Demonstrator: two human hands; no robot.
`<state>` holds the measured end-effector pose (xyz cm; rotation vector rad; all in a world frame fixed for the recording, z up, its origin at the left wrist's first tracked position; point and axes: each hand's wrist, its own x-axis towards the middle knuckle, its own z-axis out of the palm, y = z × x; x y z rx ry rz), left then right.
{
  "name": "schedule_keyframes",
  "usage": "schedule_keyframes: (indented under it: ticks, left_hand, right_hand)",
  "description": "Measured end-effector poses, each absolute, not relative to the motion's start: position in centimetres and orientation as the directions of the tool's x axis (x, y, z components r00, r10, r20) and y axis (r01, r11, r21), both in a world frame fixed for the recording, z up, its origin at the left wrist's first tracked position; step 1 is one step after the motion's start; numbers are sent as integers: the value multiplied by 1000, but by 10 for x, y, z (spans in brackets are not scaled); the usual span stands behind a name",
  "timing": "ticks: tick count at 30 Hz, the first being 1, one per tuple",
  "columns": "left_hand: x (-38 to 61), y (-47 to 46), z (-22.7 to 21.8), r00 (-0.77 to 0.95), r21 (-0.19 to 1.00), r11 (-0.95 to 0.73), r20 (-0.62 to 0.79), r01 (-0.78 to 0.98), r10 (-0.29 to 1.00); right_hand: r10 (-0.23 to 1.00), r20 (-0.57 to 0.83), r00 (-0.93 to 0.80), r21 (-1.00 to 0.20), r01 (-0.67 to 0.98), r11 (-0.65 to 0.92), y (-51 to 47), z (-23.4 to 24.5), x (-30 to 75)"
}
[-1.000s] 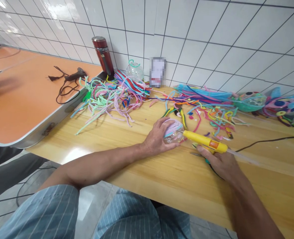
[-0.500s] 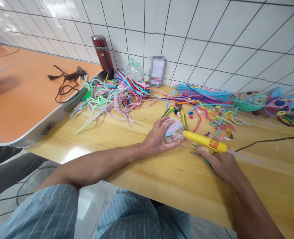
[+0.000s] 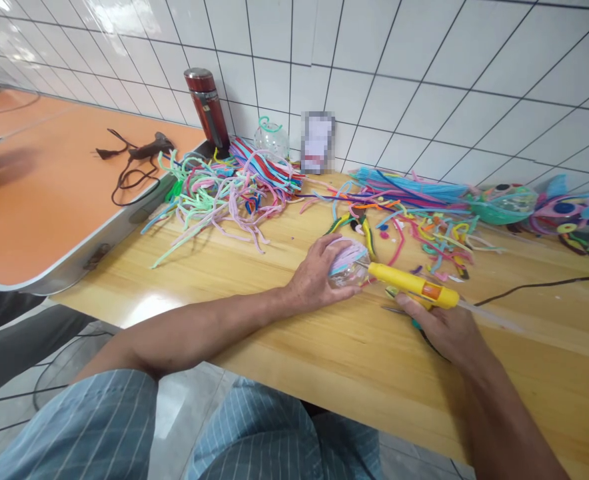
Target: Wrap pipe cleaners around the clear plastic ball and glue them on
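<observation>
My left hand (image 3: 314, 277) is closed around a clear plastic ball (image 3: 347, 272), its upper part covered with lilac and light blue pipe cleaners (image 3: 347, 253). In my right hand (image 3: 447, 327) is a yellow hot glue gun (image 3: 414, 283), a clear glue stick (image 3: 492, 315) poking out of its back end. The gun's metal nozzle points left and meets the ball's right side; whether it touches I cannot tell. Partly hidden under the gun, a pointed metal tool (image 3: 394, 310) lies by my right hand. Behind the ball are pliers (image 3: 367, 233) with yellow and green handles.
Loose pipe cleaners (image 3: 214, 193) heap at the left, with a bundle of blue ones (image 3: 414, 190) at the back. A red thermos (image 3: 207, 110), a phone (image 3: 318, 141) and another clear ball (image 3: 272, 139) stand by the wall. A black cable (image 3: 539, 283) crosses the right side.
Hardly anything differs. The glue gun and my right hand have shifted very slightly to the right; my left hand still holds the ball in the same place.
</observation>
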<state>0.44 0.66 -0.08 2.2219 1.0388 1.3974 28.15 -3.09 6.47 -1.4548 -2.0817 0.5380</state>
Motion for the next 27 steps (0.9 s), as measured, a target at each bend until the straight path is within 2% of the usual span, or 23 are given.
schedule_keyframes:
  ticks: [5,12,27]
  left_hand:
    - [4,7,-1,254,589,-702,665,400,702]
    - [4,7,-1,259,570,-703,668,426,698]
    - [4,7,-1,254,571,-707,674,416,694]
  right_hand:
    - [955,153,-256,-624,724,294,-31,68,279]
    - [955,169,-245,-634,715,295,-31,71,277]
    - [968,115,-225,-643,725,245,-32,66,281]
